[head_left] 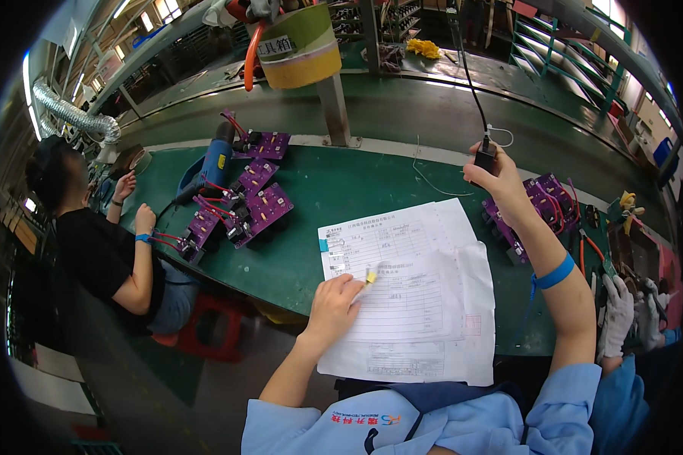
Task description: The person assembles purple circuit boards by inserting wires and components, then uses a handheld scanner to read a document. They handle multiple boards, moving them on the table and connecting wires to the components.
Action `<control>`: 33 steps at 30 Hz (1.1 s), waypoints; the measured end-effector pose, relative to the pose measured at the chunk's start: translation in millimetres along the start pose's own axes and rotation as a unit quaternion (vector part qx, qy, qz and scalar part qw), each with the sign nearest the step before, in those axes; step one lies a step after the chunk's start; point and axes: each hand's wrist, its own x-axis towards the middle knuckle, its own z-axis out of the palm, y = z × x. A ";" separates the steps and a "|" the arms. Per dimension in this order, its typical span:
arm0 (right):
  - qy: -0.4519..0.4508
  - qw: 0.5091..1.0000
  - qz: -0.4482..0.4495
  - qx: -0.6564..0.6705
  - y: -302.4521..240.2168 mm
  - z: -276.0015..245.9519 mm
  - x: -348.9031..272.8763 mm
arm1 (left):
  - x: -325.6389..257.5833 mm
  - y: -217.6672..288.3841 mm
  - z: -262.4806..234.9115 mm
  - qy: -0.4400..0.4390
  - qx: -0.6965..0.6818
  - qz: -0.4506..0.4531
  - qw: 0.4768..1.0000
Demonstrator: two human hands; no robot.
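Observation:
My right hand (pixel 499 180) is raised over the far right of the bench, its fingers closed round a small black box (pixel 485 157) on a black cable from above. A blue wrist strap (pixel 556 273) circles that forearm. My left hand (pixel 332 307) rests on several printed paper forms (pixel 410 318), fingers curled. At its fingertips is a small yellow and white piece (pixel 371 276), too small to name; the fingers seem to pinch it. Purple circuit boards (pixel 261 211) with red wires lie to the left, and more purple boards (pixel 548 199) sit beside my right forearm.
A blue heat gun (pixel 212 163) lies among the left boards on the green bench (pixel 341 174). A person (pixel 114 227) works at the left. White-gloved hands (pixel 617 315) of another person are at the right, near red-handled pliers (pixel 589 244). A green-yellow holder (pixel 296 49) stands behind on a post.

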 end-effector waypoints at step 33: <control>-0.003 0.999 0.015 0.032 -2.2 13.7 -8.5 | -11.1 8.8 -12.1 -0.067 -0.052 -0.238 0.968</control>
